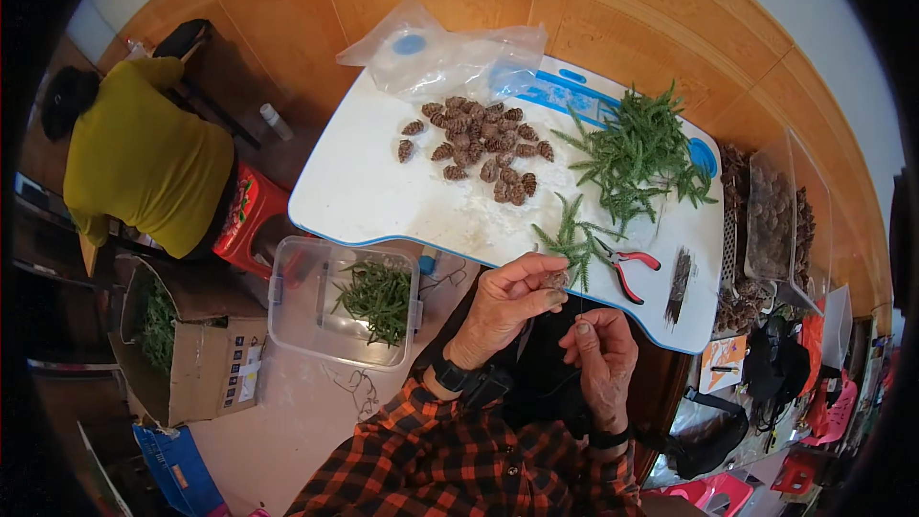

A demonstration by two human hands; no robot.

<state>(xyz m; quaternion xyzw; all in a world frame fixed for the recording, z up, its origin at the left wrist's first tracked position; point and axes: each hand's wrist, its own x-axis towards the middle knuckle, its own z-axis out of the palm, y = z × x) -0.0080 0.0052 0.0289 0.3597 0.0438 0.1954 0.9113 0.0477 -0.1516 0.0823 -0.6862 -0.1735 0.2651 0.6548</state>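
Note:
My left hand (500, 310) is closed around a brown pine cone (554, 280) at the near edge of the white table (359, 187). Just to its right, my right hand (603, 356) pinches a thin dark wire (581, 303) that runs up toward the cone. Beyond my hands lies a loose pile of pine cones (474, 139). Green artificial sprigs (637, 148) are heaped at the table's far right, with a smaller sprig (571, 233) nearer to me. Red-handled pliers (627, 268) lie spread beside a bundle of thin dark strands (680, 285).
A clear plastic bag (450, 57) lies at the table's back. On the floor to the left stand a clear bin (299, 311) with greenery and an open cardboard box (215, 373). Right of the table is a clear container (809, 230) of cones. Another person (148, 158) sits far left.

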